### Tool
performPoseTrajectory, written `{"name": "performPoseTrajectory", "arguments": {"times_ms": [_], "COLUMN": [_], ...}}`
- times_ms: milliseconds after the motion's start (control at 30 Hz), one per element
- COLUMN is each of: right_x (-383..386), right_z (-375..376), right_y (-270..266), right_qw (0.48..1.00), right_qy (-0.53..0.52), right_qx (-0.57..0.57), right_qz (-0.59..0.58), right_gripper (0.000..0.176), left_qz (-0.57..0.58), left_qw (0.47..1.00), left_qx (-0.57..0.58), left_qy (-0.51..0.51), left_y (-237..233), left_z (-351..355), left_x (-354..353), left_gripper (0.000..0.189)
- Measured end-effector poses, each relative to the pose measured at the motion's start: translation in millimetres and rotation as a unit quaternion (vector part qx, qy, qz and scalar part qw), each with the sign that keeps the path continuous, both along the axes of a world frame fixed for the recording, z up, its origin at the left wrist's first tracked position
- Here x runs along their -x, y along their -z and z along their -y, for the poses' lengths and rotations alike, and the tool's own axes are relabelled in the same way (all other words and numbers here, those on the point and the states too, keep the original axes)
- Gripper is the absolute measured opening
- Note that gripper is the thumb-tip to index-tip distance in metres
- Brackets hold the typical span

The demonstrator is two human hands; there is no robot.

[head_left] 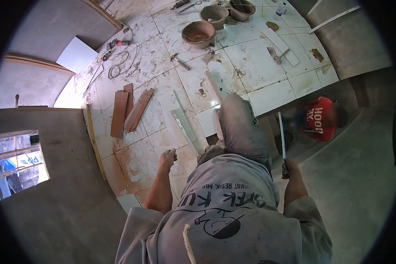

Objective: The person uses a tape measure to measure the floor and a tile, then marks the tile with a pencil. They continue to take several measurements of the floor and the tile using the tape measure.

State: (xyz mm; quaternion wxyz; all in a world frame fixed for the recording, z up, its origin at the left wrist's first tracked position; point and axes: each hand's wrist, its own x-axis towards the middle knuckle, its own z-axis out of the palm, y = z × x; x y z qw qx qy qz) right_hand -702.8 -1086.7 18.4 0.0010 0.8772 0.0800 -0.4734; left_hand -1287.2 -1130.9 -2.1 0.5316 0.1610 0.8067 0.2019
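Observation:
My right hand (291,173) is closed around the dark case of a tape measure (285,169), to the right of my body. The tape's narrow pale blade (281,132) sticks out forward, beside the edge of the tiled floor. To the left of my knees, my left hand (168,158) is held above the tiles with its fingers curled in. What those fingers hold, if anything, is hidden. Just beyond this hand lie a white tile strip (166,109) and a long metal bar (183,126).
Reddish-brown boards (119,115) lie at left. Farther off are a hammer (180,62), a corded power tool (114,46), a trowel (275,56) and mortar buckets (198,35). The tiled floor's edge (290,102) drops at right, where a person in a red shirt (319,119) is lower down.

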Motion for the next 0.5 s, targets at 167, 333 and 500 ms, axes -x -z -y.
{"name": "performPoseTrajectory", "arguments": {"times_ms": [167, 333, 500], "right_x": [33.3, 55.5, 79.7], "right_z": [-46.3, -92.0, -145.7], "right_y": [-10.3, 13.5, 46.4], "right_qw": [0.997, 0.992, 0.990], "right_qy": [-0.062, -0.103, -0.124], "right_qx": [-0.001, 0.011, 0.015], "right_qz": [-0.034, -0.073, -0.071], "right_gripper": [0.037, 0.036, 0.034], "left_qz": [0.007, -0.007, 0.010], "left_qw": [0.999, 0.996, 0.988], "left_qx": [0.040, 0.049, 0.087], "left_qy": [-0.037, -0.080, -0.125], "left_y": [-9.5, -14.8, -12.9], "left_z": [5.8, 13.8, -17.6], "left_x": [18.9, 38.2, 67.1], "left_gripper": [0.036, 0.035, 0.035]}}
